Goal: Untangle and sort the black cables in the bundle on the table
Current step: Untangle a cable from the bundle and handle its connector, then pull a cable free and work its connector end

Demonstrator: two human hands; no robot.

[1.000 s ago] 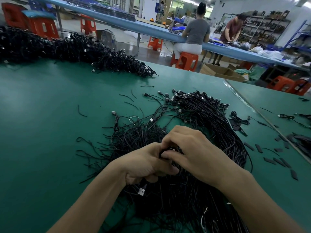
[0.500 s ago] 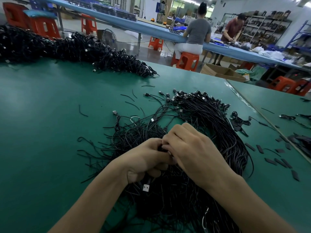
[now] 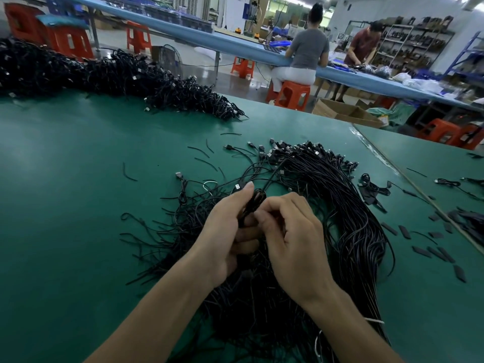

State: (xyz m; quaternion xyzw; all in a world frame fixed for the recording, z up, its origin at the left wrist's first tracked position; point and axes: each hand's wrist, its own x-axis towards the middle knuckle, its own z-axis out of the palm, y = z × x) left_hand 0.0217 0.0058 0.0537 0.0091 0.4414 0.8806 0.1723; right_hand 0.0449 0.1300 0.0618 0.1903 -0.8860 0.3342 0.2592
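Far left on our green table (image 3: 65, 205), a heaped pile of black cables (image 3: 104, 74), at centre our left hand (image 3: 230, 231) clasping a coiled cable (image 3: 255, 203), our right hand (image 3: 293, 239) pinching it too, both above the tangled bundle (image 3: 353, 218), loose black strips (image 3: 432, 252) at right

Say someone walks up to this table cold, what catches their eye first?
The left hand and right hand pinching a small cable coil at centre, above the sprawling cable bundle on the green table. At far left runs a long black cable heap. Beyond the table stand bright orange stools.

No legible text, label or number
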